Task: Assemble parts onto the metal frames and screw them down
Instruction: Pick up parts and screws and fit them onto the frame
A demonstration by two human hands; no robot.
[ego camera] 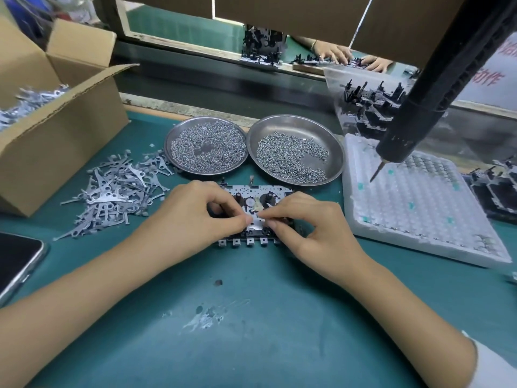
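A flat metal frame (253,191) with black spindles and a row of square tabs along its near edge lies on the green mat. My left hand (195,214) holds the frame's left side with curled fingers, its thumb tip at the middle. My right hand (305,222) pinches a small pale part (258,210) against the frame's centre. Loose grey metal levers (112,191) lie heaped to the left. Behind the frame stand two steel dishes of small screws (205,148) (293,156). A black electric screwdriver (414,116) hangs at the right, bit pointing down.
An open cardboard box (56,130) of metal parts stands at the left. A white plastic tray (419,208) and a clear tray of black assemblies (369,105) sit at the right. A phone (16,261) lies at the left edge. Another person's hands (335,53) work across the bench.
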